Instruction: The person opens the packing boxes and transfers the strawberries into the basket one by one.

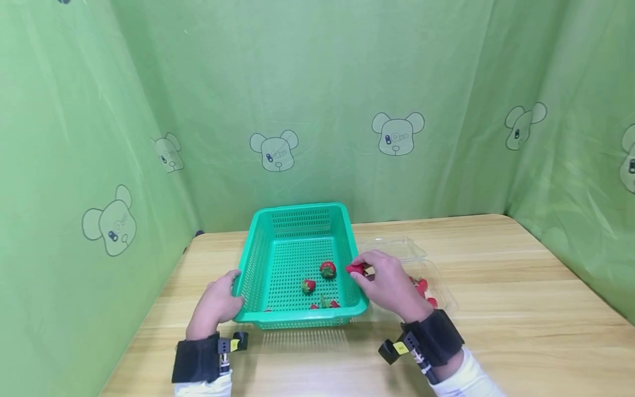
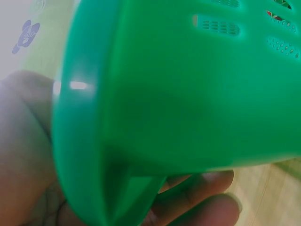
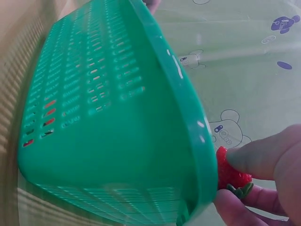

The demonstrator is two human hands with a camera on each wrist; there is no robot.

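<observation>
A green plastic basket (image 1: 297,317) with slotted walls stands in the middle, several strawberries (image 1: 327,269) lying on its perforated floor. My left hand (image 1: 218,298) grips the basket's left rim near the front corner; in the left wrist view its fingers (image 2: 207,188) curl under the rim (image 2: 84,122). Over at the right rim, my right hand (image 1: 389,281) pinches a strawberry (image 3: 230,172) between thumb and fingers, its green leaves facing down in the right wrist view. That strawberry is right at the rim's edge.
A clear plastic box (image 1: 441,281) holding several strawberries (image 1: 421,286) sits right of the basket, partly behind my right hand, its lid (image 1: 397,248) folded back. Everything stands on a wooden table (image 1: 521,298). Green curtains (image 1: 327,71) with printed bear heads hang behind and at both sides.
</observation>
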